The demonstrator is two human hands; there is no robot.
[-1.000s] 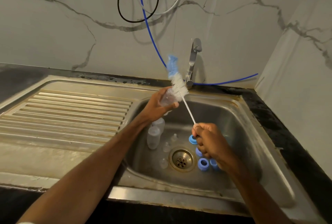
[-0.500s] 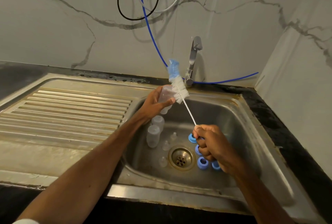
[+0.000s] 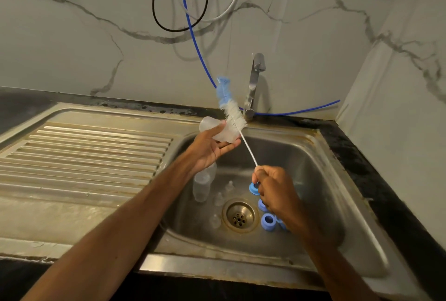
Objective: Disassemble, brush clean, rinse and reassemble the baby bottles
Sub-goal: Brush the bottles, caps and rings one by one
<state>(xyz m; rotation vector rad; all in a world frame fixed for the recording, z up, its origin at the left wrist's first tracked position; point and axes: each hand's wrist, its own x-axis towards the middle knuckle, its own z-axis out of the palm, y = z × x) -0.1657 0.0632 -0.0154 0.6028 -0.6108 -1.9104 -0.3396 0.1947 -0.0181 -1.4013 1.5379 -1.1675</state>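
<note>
My left hand (image 3: 212,148) holds a clear baby bottle body (image 3: 213,129) on its side above the sink's left rim. My right hand (image 3: 277,192) grips the thin white handle of a bottle brush (image 3: 233,113). Its white bristles and blue sponge tip stand outside the bottle, touching its right end. In the sink basin (image 3: 321,180) lie two more clear bottles (image 3: 202,185), a few clear teats (image 3: 218,199) and several blue collar rings (image 3: 268,221), partly hidden behind my right hand.
The drain (image 3: 239,215) sits at the basin's middle. A steel tap (image 3: 254,83) rises behind the sink, with no water running. A ribbed draining board (image 3: 84,153) lies to the left. A blue hose (image 3: 195,42) and cables hang on the marble wall.
The left hand has tipped the bottle to lie more sideways and moved it slightly left. The brush stays outside the bottle, lifted a little. The right hand has barely shifted.
</note>
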